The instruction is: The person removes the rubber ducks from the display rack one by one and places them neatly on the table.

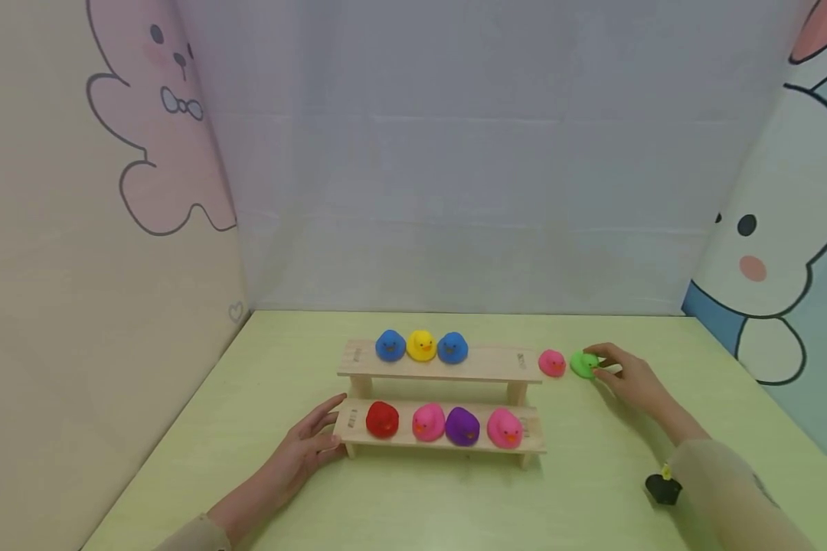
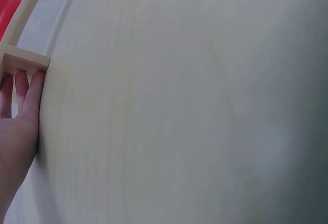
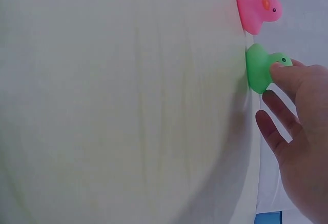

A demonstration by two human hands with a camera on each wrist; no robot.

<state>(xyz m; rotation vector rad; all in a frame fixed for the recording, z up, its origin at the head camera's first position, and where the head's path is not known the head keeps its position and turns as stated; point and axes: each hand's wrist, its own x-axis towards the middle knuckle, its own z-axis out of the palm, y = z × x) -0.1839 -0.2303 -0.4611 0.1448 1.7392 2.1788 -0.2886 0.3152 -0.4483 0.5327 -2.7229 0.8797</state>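
At the right of the table, my right hand [image 1: 630, 380] pinches a green rubber duck [image 1: 583, 364] between thumb and fingers. The right wrist view has the thumb over the head of the green duck [image 3: 261, 68], the lower fingers hanging free. Just left of it sits a pink duck [image 1: 552, 363]. My left hand [image 1: 306, 445] rests against the left end of a two-tier wooden rack [image 1: 448, 370]. Its fairly straight fingers [image 2: 33, 93] touch the rack's leg [image 2: 28, 57] in the left wrist view.
Blue, yellow and blue ducks [image 1: 422, 346] line the upper tier. Red, pink, purple and pink ducks [image 1: 462, 426] stand on the lower tier. A small black object [image 1: 663, 488] with a yellow bit is beside the right sleeve [image 1: 724, 490]. Curtains [image 1: 455, 191] surround the table.
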